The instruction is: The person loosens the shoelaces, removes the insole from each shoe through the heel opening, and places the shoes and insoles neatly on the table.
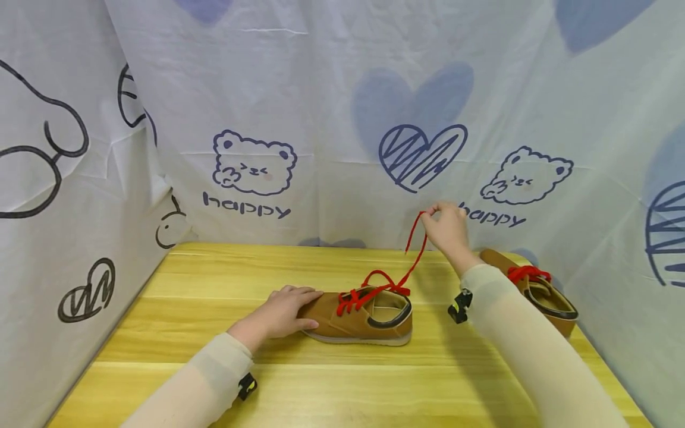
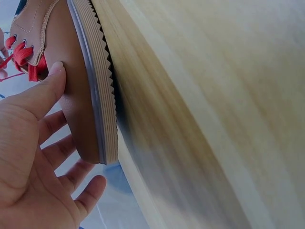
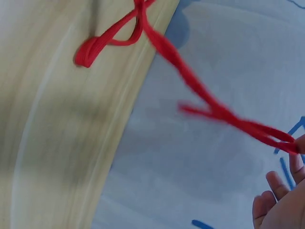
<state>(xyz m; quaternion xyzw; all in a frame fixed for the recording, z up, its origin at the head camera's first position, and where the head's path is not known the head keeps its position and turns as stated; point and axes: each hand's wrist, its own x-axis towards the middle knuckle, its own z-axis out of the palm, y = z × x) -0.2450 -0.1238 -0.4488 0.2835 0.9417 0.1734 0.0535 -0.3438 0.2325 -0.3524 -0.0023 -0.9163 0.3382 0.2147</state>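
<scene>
A brown shoe [image 1: 342, 326] with a pale sole lies on the wooden table, its toe to the left. My left hand [image 1: 280, 312] holds the toe. In the left wrist view the thumb [image 2: 57, 78] presses the upper near the laces, while the fingers reach round the far side. Above and right of the shoe, my right hand [image 1: 448, 230] pinches a red shoelace [image 3: 190, 78] between thumb and fingertip. The lace is doubled over at the pinch, with its loose end hanging down. A loop of red lace also stands over the shoe's opening.
A second brown shoe [image 1: 562, 326] with red laces [image 1: 528, 273] stands at the table's right edge, partly behind my right forearm. A white printed curtain [image 1: 332, 89] hangs behind the wooden table [image 1: 203, 309] and along its sides.
</scene>
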